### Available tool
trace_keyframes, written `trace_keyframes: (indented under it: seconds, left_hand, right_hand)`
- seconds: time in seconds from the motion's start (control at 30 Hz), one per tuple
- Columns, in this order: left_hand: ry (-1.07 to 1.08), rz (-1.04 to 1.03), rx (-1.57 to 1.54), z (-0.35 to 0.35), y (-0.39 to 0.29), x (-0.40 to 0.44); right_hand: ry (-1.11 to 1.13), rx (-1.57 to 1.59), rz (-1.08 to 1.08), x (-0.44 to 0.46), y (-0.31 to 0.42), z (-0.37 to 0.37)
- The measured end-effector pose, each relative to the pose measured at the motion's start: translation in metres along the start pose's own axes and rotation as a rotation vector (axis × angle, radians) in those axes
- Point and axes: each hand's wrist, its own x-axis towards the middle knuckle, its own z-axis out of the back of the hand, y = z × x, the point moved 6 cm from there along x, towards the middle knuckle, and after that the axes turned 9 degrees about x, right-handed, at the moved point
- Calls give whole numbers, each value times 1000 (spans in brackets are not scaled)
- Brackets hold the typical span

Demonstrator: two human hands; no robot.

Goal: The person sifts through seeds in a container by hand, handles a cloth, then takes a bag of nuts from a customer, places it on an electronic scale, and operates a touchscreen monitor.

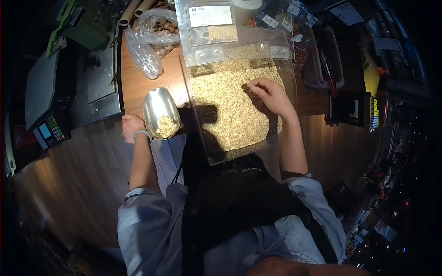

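Note:
My right hand [272, 97] is over the rolled oats [230, 110], thumb and fingertips pinched together. What lies between them, if anything, is too small to make out. The oats fill a clear plastic bin [206, 149] whose near edge reaches close to my apron. My left hand [132, 128] is closed at the table's front edge, left of a metal scoop [159, 103]. A small heap of oats [166, 126] lies in the scoop's near end. The scoop's handle is not visible, and what my left fingers grip is hidden.
On the wooden table [138, 78], a clear plastic bag [147, 50] holds round brown pieces. A scale with a keypad [57, 129] stands at left, by a green bin [85, 25]. Right of the oats are labelled bags [285, 23] and a plastic tub [340, 69].

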Motion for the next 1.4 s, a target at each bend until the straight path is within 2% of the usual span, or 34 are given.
trace_keyframes:
  seconds: [0.03,0.07,0.1,0.17,0.2,0.27,0.3,0.37,0.4,0.47,0.5,0.6,0.67,0.73,0.8,0.83,0.93,1.13,1.2,1.33,1.4]
  left_hand:
    - [2,4,-7,0,-1,1]
    - [-5,8,-10,1,-1,2]
    - [-20,0,-7,1,-2,2]
    - [-33,-2,0,-1,0,2]
    - [-47,-5,-6,-1,-1,2]
    - [-63,3,-11,-1,-1,2]
    - [-71,-4,-11,-1,-1,1]
    - [-80,-2,-10,1,-1,3]
    - [-81,3,-16,1,-2,4]
    - [-76,6,-20,-2,0,2]
    - [-70,10,-22,-3,0,3]
    - [-45,10,-12,-4,0,5]
    - [-32,9,-5,-4,0,5]
    - [-28,-11,-14,-2,0,3]
    - [-33,-10,-13,0,-1,1]
    - [-31,-4,-11,1,-1,0]
    - [-26,-3,-17,0,-1,0]
    - [-9,21,8,-5,1,5]
    - [-9,12,6,-6,1,6]
    - [0,16,10,-3,0,2]
    - [-9,7,13,-4,0,4]
  right_hand:
    - [-34,63,23,19,-13,3]
    - [-111,-137,84,56,-17,9]
    - [-119,-94,114,81,-38,8]
    - [-133,-224,371,121,-46,2]
    - [-127,-223,371,137,-46,-1]
    - [51,-461,213,163,-50,-18]
    - [61,-460,217,167,-46,-20]
    - [151,-597,52,175,-50,-26]
    - [158,-599,53,178,-56,-27]
    - [215,-349,175,176,-62,-31]
    - [213,-350,175,175,-57,-32]
    - [285,-504,96,164,-49,-50]
    - [392,-613,-79,150,-48,-62]
    - [371,-535,-120,135,-35,-61]
    - [564,-504,-182,126,-39,-67]
    - [560,-504,-182,119,-39,-63]
    - [455,-211,-96,81,-33,-50]
    - [380,120,-211,26,-21,-42]
    - [325,445,-225,12,-17,-36]
    - [242,683,-403,-18,-14,-13]
    - [224,803,-357,-27,-9,-12]
